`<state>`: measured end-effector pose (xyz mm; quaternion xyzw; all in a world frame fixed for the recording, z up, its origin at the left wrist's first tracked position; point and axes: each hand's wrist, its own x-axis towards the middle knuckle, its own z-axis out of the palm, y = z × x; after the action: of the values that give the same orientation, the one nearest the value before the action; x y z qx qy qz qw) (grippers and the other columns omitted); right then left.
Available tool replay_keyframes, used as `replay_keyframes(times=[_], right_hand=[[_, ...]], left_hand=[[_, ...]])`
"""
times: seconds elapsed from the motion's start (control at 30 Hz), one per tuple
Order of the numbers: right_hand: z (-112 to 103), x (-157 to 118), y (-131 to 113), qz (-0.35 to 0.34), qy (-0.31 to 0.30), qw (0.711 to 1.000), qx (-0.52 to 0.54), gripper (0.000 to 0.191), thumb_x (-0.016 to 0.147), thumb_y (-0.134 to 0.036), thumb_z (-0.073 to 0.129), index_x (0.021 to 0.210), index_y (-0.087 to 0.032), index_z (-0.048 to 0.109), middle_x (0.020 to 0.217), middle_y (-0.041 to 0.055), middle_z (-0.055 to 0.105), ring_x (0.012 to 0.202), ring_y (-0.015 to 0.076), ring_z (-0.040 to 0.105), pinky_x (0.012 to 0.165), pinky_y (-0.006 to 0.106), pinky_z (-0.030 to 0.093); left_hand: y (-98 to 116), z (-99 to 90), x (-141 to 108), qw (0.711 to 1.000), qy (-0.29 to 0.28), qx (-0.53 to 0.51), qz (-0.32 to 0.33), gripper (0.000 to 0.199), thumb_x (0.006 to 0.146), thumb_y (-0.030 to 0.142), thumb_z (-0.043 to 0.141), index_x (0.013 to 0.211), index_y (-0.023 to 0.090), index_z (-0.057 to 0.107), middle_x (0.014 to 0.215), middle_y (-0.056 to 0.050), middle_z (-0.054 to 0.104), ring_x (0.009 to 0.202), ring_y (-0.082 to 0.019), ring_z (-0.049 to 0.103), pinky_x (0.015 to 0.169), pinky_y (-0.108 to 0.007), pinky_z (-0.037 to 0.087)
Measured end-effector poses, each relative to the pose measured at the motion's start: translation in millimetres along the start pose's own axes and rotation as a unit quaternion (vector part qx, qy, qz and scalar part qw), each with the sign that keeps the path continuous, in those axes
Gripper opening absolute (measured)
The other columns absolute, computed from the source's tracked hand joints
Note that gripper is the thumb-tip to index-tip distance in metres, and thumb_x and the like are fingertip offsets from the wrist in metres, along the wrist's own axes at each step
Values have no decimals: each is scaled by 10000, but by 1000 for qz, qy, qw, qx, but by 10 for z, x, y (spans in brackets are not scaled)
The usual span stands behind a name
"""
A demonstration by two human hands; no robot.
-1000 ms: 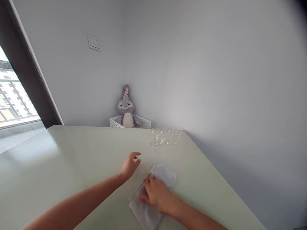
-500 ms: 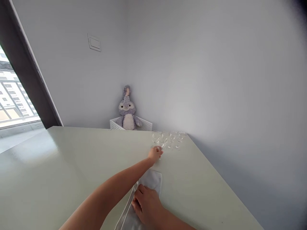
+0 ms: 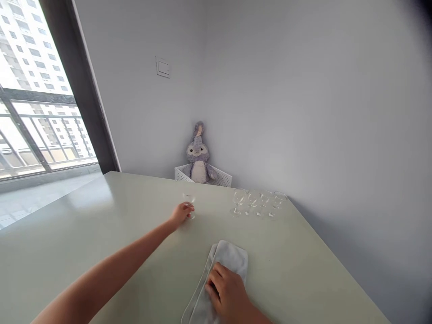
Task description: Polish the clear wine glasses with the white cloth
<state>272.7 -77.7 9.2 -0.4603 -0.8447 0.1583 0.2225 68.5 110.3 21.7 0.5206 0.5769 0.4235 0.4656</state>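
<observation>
My left hand [image 3: 182, 213] is closed around the stem of a clear wine glass [image 3: 189, 198], held upright over the far middle of the table. Its bowl looks faint and blurred above my fingers. My right hand [image 3: 227, 288], fingers curled, rests on a folded pale grey cloth [image 3: 234, 258] close to me and covers part of it. Several more stemmed wine glasses [image 3: 239, 196] stand upright in a row near the table's far right corner, apart from both hands.
The pale, glossy table [image 3: 290, 261] borders a bare wall on its right. Behind its far edge, a plush toy [image 3: 198, 171] sits in a white perforated basket [image 3: 224, 179]. A window with a railing [image 3: 60, 135] is on the left.
My left hand has carried one wine glass leftward, away from the row. My right hand stays on the cloth. The camera view has turned left.
</observation>
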Motion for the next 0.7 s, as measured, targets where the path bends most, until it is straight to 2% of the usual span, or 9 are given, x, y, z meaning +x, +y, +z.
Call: replay_keyframes(times=[0.1,0.17,0.23,0.33,0.43,0.53,0.63,0.7], right_hand=[[27,3,19,-4,2,1000,-4,60,776,-157,473,741,-198,499,797,-2,545,678,112,509,595,226,352],[35,2,23,-6,2,1000,-8,68,778,-153,467,738,-198,500,790,-4,544,665,108,505,582,221,348],[36,0,20,-5,4,1000,-10,78,781,-150,460,729,-195,497,781,-3,542,654,106,501,572,218,347],[29,-1,11,-1,2,1000,-10,83,783,-152,458,721,-192,496,770,-1,542,643,106,498,565,217,350],[22,1,8,1,-3,1000,-7,87,785,-152,456,721,-193,496,770,-2,543,643,107,501,563,217,353],[18,2,10,2,-3,1000,-8,83,783,-150,459,726,-195,499,783,-1,545,659,109,507,577,221,357],[11,2,5,7,-3,1000,-4,66,780,-158,470,739,-196,504,798,-2,543,683,110,513,601,222,361],[1,4,-7,6,-5,1000,1,57,780,-162,475,747,-198,505,804,-5,541,693,108,512,610,222,359]], left_hand=[[-72,-617,135,998,66,0,-20,278,553,345,660,758,168,598,695,-15,609,515,-98,475,452,-210,302],[-106,-961,230,994,103,-3,-33,331,507,358,687,755,160,589,744,-26,616,520,-93,481,451,-204,304],[-120,-1223,312,990,131,-9,-46,379,490,380,699,778,162,582,788,-34,620,533,-94,498,460,-204,323],[-107,-1449,387,986,156,-16,-60,412,522,404,696,827,155,574,798,-38,619,569,-97,519,508,-214,366],[-78,-1523,392,982,176,-18,-65,397,598,407,670,866,137,557,776,-29,607,605,-93,522,560,-222,384],[-79,-1502,309,974,217,-10,-65,414,670,407,613,978,152,505,816,-27,583,651,-111,524,579,-238,385],[-130,-1354,155,967,247,8,-59,399,781,405,448,1124,208,394,901,-34,554,736,-158,529,582,-272,376],[-164,-1139,55,976,214,22,-45,353,827,379,338,1157,256,360,945,-38,547,793,-182,529,586,-290,376]])
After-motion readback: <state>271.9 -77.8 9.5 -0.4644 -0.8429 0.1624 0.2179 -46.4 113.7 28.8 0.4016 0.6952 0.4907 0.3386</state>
